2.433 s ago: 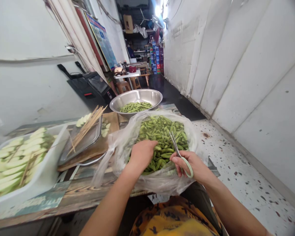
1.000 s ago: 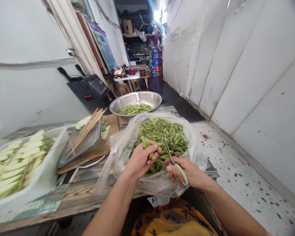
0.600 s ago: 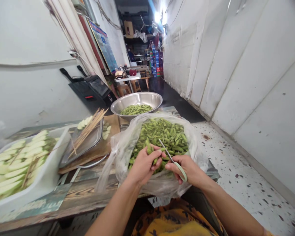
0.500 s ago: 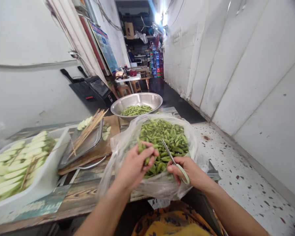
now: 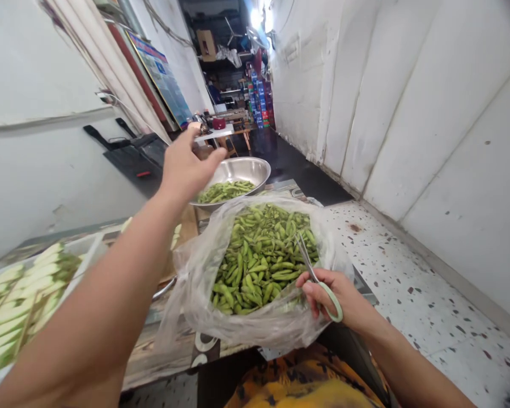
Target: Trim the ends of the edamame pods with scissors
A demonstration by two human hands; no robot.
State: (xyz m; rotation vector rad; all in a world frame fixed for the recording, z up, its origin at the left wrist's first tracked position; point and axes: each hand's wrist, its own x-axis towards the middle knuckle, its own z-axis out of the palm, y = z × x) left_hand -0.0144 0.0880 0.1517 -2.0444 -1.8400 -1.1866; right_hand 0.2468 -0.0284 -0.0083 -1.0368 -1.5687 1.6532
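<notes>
Two heaps of pods (image 5: 255,269) lie near my hands: one in the bag (image 5: 249,334) left of my right hand (image 5: 329,294), which grips scissors (image 5: 309,266); the other in the bowl (image 5: 257,170), just beyond my left hand (image 5: 187,167). Thumb and fingers spread wide, that hand hides part of the bowl; its forearm (image 5: 110,283) blocks the board (image 5: 189,224) and part of a tub (image 5: 87,258) of slices (image 5: 8,328).

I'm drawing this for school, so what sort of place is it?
Probably a food-preparation corner, maybe of a small eatery: there's a big plastic bag of green pods, a metal bowl with more, and a white tub of sliced food.
</notes>
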